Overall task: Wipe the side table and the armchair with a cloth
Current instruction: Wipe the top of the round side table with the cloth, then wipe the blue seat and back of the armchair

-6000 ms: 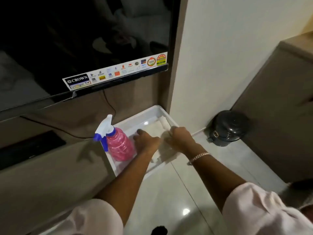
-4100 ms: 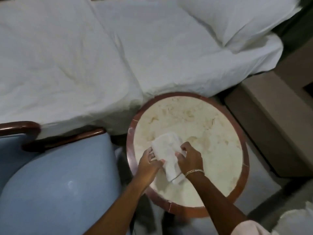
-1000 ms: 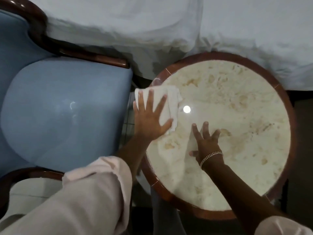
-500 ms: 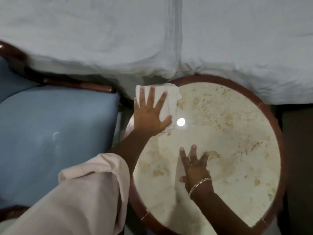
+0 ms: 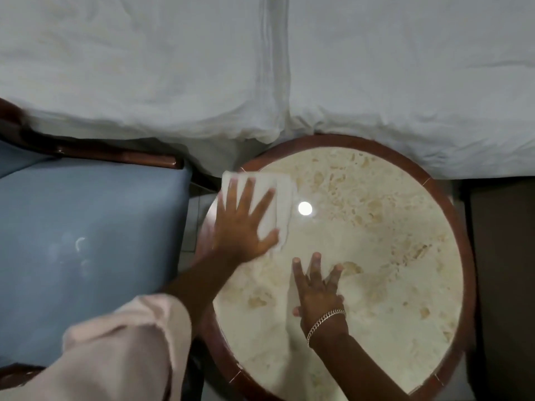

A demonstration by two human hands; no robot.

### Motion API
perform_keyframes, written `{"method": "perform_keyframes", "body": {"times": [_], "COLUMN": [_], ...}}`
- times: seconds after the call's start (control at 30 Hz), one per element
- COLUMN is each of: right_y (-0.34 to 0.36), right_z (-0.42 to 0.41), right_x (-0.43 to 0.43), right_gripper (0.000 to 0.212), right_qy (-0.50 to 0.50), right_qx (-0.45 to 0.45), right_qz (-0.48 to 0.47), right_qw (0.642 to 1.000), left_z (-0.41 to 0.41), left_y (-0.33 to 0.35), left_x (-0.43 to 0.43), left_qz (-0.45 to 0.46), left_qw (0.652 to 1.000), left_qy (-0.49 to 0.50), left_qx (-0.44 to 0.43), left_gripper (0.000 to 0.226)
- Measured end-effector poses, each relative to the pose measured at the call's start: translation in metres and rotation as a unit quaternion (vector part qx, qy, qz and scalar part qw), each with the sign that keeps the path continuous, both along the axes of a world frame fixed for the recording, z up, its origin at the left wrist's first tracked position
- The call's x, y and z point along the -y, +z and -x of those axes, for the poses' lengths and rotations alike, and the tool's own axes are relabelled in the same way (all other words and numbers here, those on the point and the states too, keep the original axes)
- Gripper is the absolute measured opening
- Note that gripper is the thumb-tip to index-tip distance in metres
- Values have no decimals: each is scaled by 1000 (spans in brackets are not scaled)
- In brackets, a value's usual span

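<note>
The round side table [image 5: 460, 227] has a cream marble top and a reddish-brown wooden rim. A folded white cloth [image 5: 285, 195] lies on its far left part, overlapping the rim. My left hand [image 5: 243, 224] presses flat on the cloth with the fingers spread. My right hand [image 5: 317, 290], with a chain bracelet on the wrist, rests flat on the bare marble near the middle, holding nothing. The armchair's blue seat [image 5: 86, 241] is just left of the table, with a dark wooden arm [image 5: 115, 156] along its far side.
A bed with a rumpled white sheet [image 5: 376, 82] runs across the far side, its edge touching the table's rim. A narrow strip of tiled floor [image 5: 194, 224] separates chair and table. A dark surface [image 5: 503, 270] stands to the table's right.
My left hand has slid the cloth a little toward me and to the left along the table's far left edge. The right hand has stayed planted on the marble.
</note>
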State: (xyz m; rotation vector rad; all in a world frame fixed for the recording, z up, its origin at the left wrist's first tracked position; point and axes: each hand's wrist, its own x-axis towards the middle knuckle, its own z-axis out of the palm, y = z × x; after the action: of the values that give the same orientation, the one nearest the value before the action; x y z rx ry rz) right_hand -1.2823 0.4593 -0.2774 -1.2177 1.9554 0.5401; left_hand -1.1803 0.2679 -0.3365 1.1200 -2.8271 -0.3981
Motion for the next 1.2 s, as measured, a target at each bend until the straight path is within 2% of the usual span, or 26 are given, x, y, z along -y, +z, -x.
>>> {"method": "perform_keyframes", "body": {"times": [0.1, 0.17, 0.27, 0.4, 0.47, 0.5, 0.53, 0.57, 0.63, 0.67, 0.73, 0.8, 0.87, 0.97, 1.07, 1.13, 1.2], "right_y": [-7, -8, -7, 4, 14, 19, 25, 28, 29, 29, 30, 32, 36, 39, 31, 20, 6], "right_z": [2, 4, 5, 3, -1, -6, -15, -28, -59, -77, -106, -130, -157, -208, -260, -287, -308], "right_x": [-3, -5, -4, 3, 13, 19, 28, 36, 47, 50, 52, 59, 78, 122, 175, 204, 221], "right_gripper": [100, 101, 105, 103, 86, 68, 50, 42, 62, 77, 92, 91, 86, 79, 74, 71, 73], "right_qy": [9, 2, -5, -19, -41, -90, -164, -232, -302, -310, -310, -316, -294, -220, -175, -159, -108], "right_qx": [-12, -4, 6, -1, -10, -7, 4, 24, 86, 117, 139, 159, 187, 236, 259, 231, 177], "right_qz": [9, 9, 25, 17, 27, 58, 99, 140, 163, 155, 146, 148, 160, 179, 214, 244, 278], "right_qw": [1000, 1000, 1000, 1000, 999, 994, 981, 962, 935, 931, 929, 924, 924, 929, 925, 928, 938], "left_z": [56, 60, 17, -47, -66, -71, -75, -77, -80, -83, -100, -131, -177, -264, -357, -415, -468], "left_y": [-5, -4, 0, 27, 43, 49, 54, 61, 73, 78, 85, 94, 107, 133, 152, 163, 177], "left_x": [31, 32, 5, -73, -89, -91, -92, -91, -92, -91, -84, -69, -51, -29, -15, -13, -16], "left_qz": [-14, -19, -27, -131, -178, -179, -192, -238, -376, -420, -456, -484, -475, -396, -265, -203, -176], "left_qw": [999, 999, 999, 991, 983, 977, 961, 927, 805, 751, 696, 660, 672, 757, 850, 893, 917], "left_qy": [45, 39, -1, -5, 23, 69, 143, 233, 395, 436, 473, 491, 491, 476, 443, 402, 349], "left_qx": [7, 33, 26, 35, -39, -97, -141, -173, -234, -263, -290, -298, -286, -210, -102, -18, 84], "left_gripper": [86, 87, 86, 78, 67, 65, 68, 74, 80, 79, 73, 69, 66, 60, 59, 60, 63]}}
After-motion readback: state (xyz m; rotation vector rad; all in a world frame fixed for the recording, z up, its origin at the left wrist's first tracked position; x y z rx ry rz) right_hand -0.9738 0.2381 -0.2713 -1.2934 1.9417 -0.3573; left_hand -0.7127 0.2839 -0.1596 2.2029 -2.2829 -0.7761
